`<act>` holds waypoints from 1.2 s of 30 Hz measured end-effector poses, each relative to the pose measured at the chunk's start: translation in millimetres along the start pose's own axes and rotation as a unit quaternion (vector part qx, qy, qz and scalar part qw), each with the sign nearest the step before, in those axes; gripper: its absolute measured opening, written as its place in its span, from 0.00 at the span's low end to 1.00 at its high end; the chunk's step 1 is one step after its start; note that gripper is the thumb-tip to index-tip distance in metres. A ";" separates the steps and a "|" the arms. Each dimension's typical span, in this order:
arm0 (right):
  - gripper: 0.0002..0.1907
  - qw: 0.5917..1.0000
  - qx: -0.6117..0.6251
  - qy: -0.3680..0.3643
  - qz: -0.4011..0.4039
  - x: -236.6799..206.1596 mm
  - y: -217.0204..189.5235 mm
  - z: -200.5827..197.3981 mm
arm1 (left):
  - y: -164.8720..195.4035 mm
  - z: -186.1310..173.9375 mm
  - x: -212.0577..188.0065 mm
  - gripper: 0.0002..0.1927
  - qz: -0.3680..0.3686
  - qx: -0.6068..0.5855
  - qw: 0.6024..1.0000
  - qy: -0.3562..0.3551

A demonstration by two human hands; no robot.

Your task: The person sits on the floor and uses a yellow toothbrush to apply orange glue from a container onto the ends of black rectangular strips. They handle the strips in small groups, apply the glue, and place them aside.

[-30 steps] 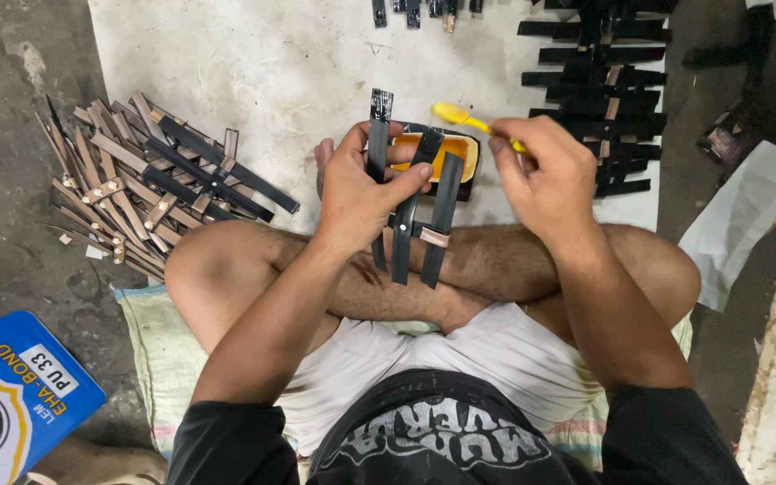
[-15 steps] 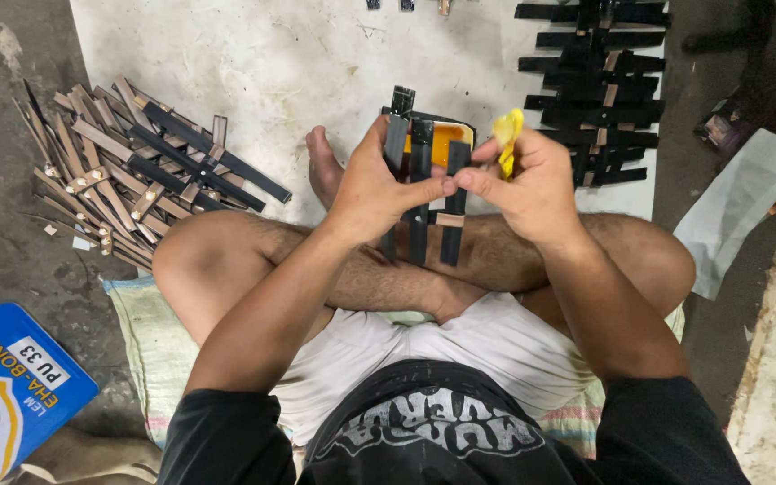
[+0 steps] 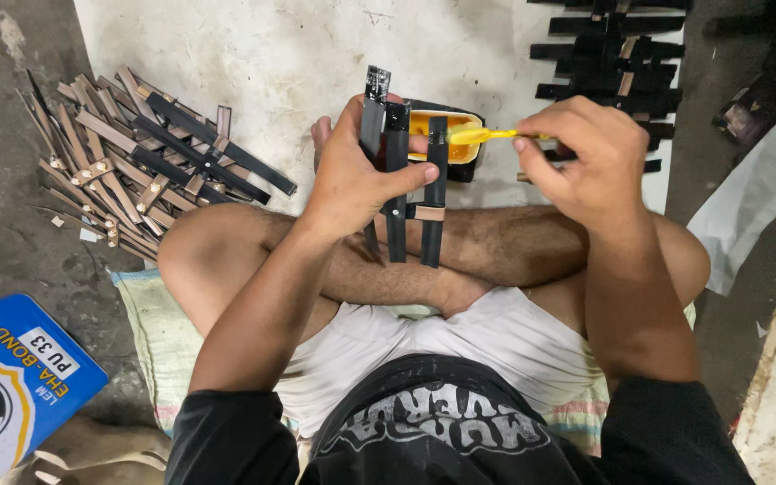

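Note:
I sit cross-legged on the floor. My left hand [image 3: 357, 175] grips a bunch of three black straps [image 3: 399, 202] held upright above my shins, their upper ends fanned out. My right hand [image 3: 586, 153] pinches a thin yellow brush [image 3: 487, 136], whose glue-laden tip touches the top of the rightmost strap. Just behind the straps a small black tub of yellow glue [image 3: 442, 126] stands on the floor.
A heap of black and tan straps [image 3: 127, 166] lies on the floor to my left. Rows of black straps [image 3: 612, 54] are laid out at the far right. A blue tin lid [image 3: 11, 382] lies at lower left, white paper [image 3: 752, 198] at right.
The view has tilted a little. My right hand has swung the brush from over the glue tub to the upper end of the rightmost strap; my left hand has raised the bunch slightly.

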State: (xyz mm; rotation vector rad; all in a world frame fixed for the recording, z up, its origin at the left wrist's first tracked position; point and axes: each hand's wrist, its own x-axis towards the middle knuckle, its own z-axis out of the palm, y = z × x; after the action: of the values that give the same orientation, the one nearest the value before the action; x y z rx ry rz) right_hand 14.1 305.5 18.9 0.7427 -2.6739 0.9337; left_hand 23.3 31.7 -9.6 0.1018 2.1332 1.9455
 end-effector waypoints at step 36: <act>0.08 0.983 -0.044 -0.100 0.149 -23.9 38.0 75.3 | -19.6 -15.0 10.7 0.13 -0.092 -0.194 0.977 -0.002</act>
State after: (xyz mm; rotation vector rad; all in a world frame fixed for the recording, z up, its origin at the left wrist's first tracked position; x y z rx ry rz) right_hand 11.8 292.9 -67.8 0.4438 -3.0413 0.8361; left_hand 11.7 17.5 -29.2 -0.1584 1.6538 2.1969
